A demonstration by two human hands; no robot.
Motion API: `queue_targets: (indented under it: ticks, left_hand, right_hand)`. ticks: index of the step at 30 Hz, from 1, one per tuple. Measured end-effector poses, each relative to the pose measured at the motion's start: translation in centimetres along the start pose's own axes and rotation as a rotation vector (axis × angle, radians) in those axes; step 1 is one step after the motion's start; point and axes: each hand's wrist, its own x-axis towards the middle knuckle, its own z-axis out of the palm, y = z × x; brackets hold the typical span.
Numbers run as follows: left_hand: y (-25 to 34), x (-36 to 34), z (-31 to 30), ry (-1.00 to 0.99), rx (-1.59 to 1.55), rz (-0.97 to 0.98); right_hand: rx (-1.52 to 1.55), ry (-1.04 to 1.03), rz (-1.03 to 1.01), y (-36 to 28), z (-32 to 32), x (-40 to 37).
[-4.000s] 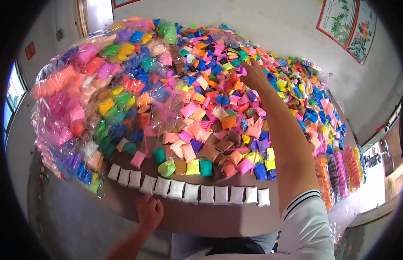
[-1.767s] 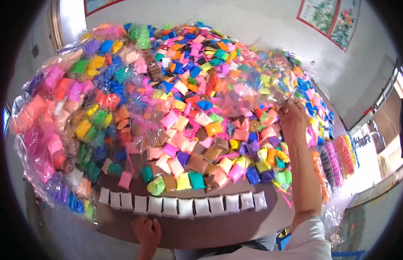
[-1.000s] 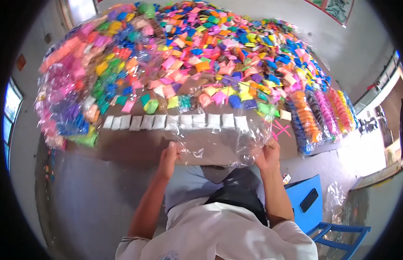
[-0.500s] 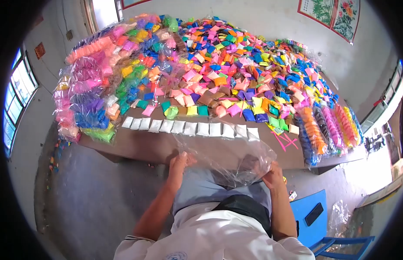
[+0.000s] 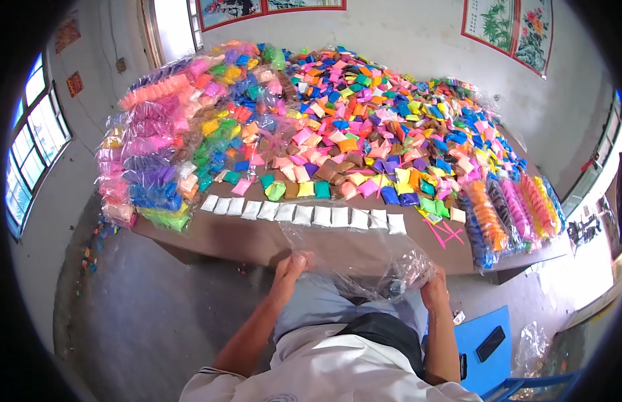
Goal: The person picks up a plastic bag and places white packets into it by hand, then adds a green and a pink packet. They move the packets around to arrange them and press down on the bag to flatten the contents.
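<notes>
A clear plastic bag [image 5: 354,258] is stretched between my two hands, above my lap and over the front edge of the table [image 5: 210,236]. My left hand [image 5: 292,266] is closed on the bag's left side, thumb on top. At the bag's crumpled right end, my right hand [image 5: 434,287] grips the film. Just beyond the bag lies a row of small white packets [image 5: 303,214], side by side on the brown tabletop. The bag's far edge reaches close to the packets at the row's right part.
A large heap of colourful packets [image 5: 364,120] covers the table behind the row. Bagged stacks stand at the left [image 5: 150,144] and right [image 5: 485,218]. Pink sticks [image 5: 446,233] lie right of the row. A phone [image 5: 490,344] rests on a blue stool [image 5: 468,335].
The view has tilted up a little, so the table sits lower in the picture. Both hands still hold the bag, its right end now gathered closer to my right hand.
</notes>
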Motion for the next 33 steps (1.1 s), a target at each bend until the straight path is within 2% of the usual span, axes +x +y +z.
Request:
queue_targets:
  ticks: [4,10,16,19,22,25,28,33]
  left_hand:
    - [0.1,0.0,0.1,0.010,0.008,0.025]
    - [0.5,-0.1,-0.1,-0.029,0.067,0.005]
    - [1.3,-0.5,0.2,-0.022,0.105,0.051]
    - [1.3,-0.6,0.0,-0.038,0.154,0.067]
    - [0.7,-0.5,-0.3,-0.042,0.169,0.118]
    - [1.3,-0.6,0.1,-0.025,0.107,0.075]
    - [0.9,-0.8,0.0,-0.007,0.142,0.073]
    - [0.8,-0.8,-0.3,-0.018,0.138,0.112]
  right_hand:
    - [0.060,-0.035,0.033,2.4,-2.3,0.8]
    - [-0.059,-0.160,-0.020,2.9,-4.5,1.1]
    - [-0.187,-0.058,-0.125,3.2,-3.8,0.7]
    - [-0.172,0.011,-0.091,2.8,-3.5,0.4]
    - [-0.246,0.083,-0.141,2.7,-3.2,0.2]
    - [-0.247,0.002,-0.159,2.2,-3.3,0.0]
    - [-0.135,0.035,-0.058,2.3,-2.7,-0.1]
    - [-0.092,0.092,-0.074,2.6,-2.8,0.0]
